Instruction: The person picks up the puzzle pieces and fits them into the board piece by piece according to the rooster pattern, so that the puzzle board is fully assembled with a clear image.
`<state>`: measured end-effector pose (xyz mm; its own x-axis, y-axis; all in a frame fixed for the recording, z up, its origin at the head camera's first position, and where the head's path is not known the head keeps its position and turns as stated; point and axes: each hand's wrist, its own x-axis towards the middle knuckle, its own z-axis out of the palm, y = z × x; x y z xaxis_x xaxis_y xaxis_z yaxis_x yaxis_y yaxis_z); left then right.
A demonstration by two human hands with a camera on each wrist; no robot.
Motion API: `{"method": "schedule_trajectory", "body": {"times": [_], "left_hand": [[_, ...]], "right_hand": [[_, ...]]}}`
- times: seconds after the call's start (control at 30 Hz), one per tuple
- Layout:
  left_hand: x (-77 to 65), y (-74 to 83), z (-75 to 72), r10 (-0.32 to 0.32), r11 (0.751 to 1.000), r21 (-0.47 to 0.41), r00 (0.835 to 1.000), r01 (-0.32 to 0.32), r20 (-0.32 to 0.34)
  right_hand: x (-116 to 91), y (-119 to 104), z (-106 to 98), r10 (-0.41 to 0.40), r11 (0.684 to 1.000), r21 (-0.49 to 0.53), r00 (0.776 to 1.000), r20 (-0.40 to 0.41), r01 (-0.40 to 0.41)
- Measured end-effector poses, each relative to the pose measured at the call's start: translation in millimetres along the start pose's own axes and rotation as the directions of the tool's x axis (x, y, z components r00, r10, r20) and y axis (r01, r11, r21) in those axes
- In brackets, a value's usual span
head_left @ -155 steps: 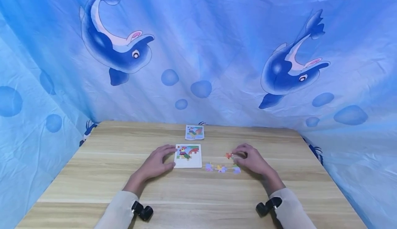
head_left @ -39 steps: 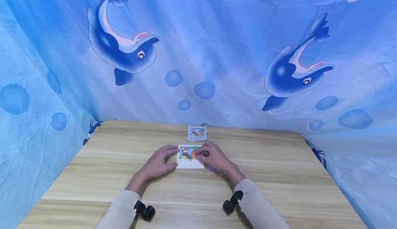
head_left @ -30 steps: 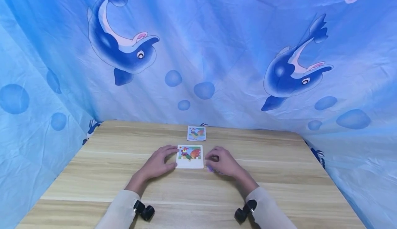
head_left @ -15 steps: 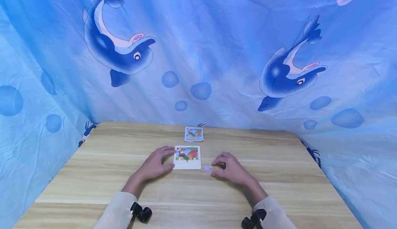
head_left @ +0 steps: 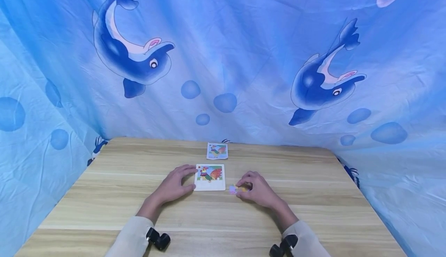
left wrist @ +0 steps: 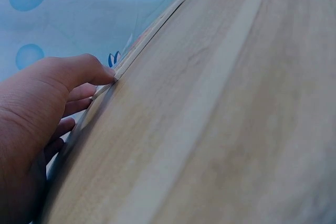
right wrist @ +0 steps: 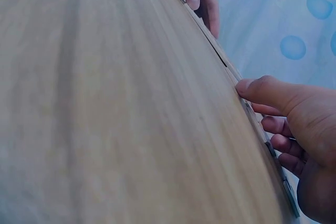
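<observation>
One puzzle lies on the bench, left hand spread wide at its edge, right hand bent over loose pieces alongside — whether pinching, I cannot tell — likely choosing one, which next calls for placing in the blank bottom.

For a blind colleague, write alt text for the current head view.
The left hand touches a rectangular white-bordered rooster puzzle, its lower part blank; the right hand touches purple and yellow jigsaw pieces beside it. Behind lies a smaller rooster picture on the pale wooden table, before a blue dolphin-print curtain.
</observation>
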<state>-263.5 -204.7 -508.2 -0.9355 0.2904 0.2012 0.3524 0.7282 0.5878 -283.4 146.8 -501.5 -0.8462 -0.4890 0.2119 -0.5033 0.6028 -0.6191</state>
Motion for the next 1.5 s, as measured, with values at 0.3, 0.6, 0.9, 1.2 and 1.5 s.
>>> {"method": "schedule_trajectory", "body": {"times": [0.3, 0.6, 0.9, 1.2, 1.5], "left_hand": [[-0.7, 1.0, -0.3, -0.003, 1.0, 0.0, 1.0, 0.003, 0.004], [0.7, 1.5, -1.3, -0.004, 1.0, 0.006, 1.0, 0.004, 0.003], [2.1, 1.1, -1.3, -0.003, 1.0, 0.005, 1.0, 0.003, 0.004], [0.1, 0.4, 0.4, -0.01, 1.0, 0.001, 1.0, 0.01, 0.006], [0.9, 0.6, -0.6, -0.012, 1.0, 0.008, 1.0, 0.012, 0.002]], "right_hand": [[-1.0, 0.8, -0.2, 0.008, 1.0, 0.013, 1.0, 0.016, -0.008], [1.7, 3.3, -3.2, -0.012, 0.999, 0.049, 1.0, -0.008, 0.012], [13.9, -2.0, -3.5, -0.027, 0.994, 0.102, 0.999, -0.034, 0.03], [37.0, -22.9, 18.3, -0.064, 0.99, 0.125, 0.997, -0.035, 0.068], [53.6, -40.7, 38.4, -0.096, 0.991, 0.097, 0.995, 0.013, 0.095]]}}
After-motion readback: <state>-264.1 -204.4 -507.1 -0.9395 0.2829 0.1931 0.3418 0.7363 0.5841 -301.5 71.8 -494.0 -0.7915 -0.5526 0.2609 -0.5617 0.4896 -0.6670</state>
